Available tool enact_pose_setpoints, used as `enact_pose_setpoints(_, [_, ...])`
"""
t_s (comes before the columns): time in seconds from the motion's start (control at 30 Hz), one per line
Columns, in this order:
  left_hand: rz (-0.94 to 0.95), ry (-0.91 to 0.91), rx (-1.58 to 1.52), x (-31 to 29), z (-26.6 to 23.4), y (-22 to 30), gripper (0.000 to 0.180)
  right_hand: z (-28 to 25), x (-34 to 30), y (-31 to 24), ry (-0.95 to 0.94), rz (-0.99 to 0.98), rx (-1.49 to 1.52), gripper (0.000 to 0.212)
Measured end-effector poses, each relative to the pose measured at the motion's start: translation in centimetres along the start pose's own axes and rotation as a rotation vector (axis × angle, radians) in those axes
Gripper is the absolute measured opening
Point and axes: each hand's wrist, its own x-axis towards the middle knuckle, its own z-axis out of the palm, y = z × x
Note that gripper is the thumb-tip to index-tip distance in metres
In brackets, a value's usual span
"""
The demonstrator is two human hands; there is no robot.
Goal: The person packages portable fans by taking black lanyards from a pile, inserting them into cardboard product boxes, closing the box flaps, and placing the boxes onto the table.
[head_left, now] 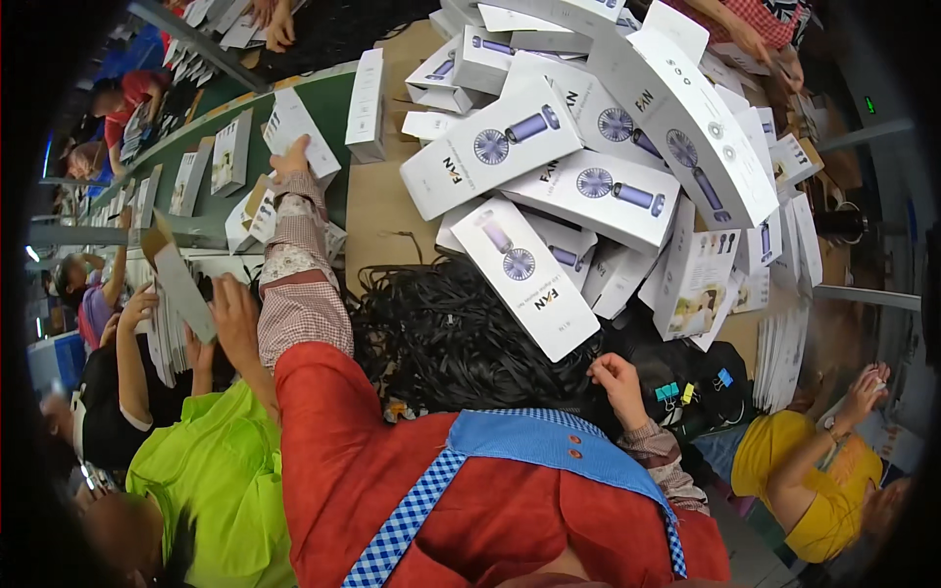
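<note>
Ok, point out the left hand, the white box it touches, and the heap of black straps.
Left hand (291, 160): head view, on the back of the hand.
White box (301, 120): head view, on its upper face.
Heap of black straps (443, 338): head view, middle of the tangle.

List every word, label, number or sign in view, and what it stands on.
Wording isn't copied here, only located.
White box nearest the right hand: large bold print; finest lines too small to read.
White box at the left hand: small markings, too small to read.
Green lit sign, far right: too small to read.
</note>
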Motion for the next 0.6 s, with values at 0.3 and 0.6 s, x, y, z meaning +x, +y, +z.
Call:
enact_pose_setpoints(0.3, [0.177, 0.075, 0.669, -2.5, 6.3, 0.8, 0.103, 1.2, 1.1, 0.1, 0.132, -0.005, 0.013, 0.006])
enact_pose_setpoints(0.6, [0.250, 0.141, 0.198, -15.5, 4.1, 4.2, 0.063, 0.5, 0.3, -0.1, 0.224, -0.241, -0.262, 0.008])
